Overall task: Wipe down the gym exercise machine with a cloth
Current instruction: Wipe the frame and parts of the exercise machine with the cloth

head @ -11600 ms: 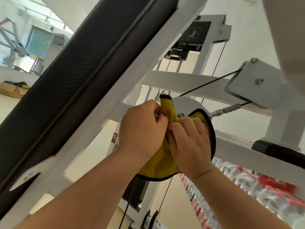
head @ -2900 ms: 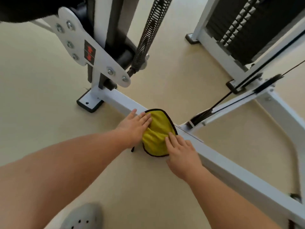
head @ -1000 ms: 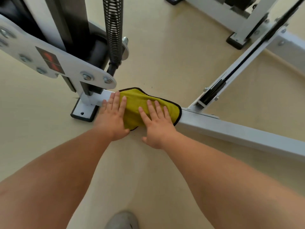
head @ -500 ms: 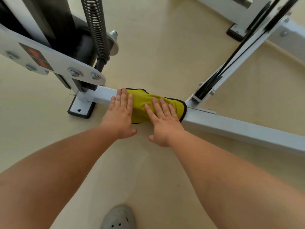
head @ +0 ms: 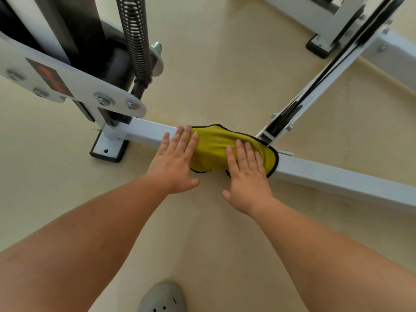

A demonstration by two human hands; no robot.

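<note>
Where the white base bar (head: pixel 337 179) of the exercise machine (head: pixel 67 25) runs low across the beige floor (head: pixel 225 64), a yellow cloth (head: pixel 213 149) with a dark stitched edge lies draped over the top of the bar and down its near side. It sits between the black-padded foot (head: pixel 105 152) at the left and the stretch of bare bar at the right. Both hands lie flat on it, palms down, gripping nothing. The left hand (head: pixel 173 163) has its fingers straight and close together, the fingertips reaching the bar's top at the cloth's left end. Its inner fingers are on the fabric and its outer ones on bare white metal, and its thumb juts out to the right, above the floor. The right hand (head: pixel 247 174) presses the cloth's right half with straight, slightly parted fingers. Its thumb points left toward the other thumb, the two apart. Just beyond the cloth's right end, a slanted white bar (head: pixel 326 75) carrying a black belt or cable meets the base bar. At the upper left, a white side plate (head: pixel 90 88) with bolts and a red arrow label stands above the foot, and a coiled metal spring (head: pixel 135 37) rises beside it. The toe of a grey perforated shoe (head: pixel 163 298) shows at the bottom edge, between the two bare forearms.
</note>
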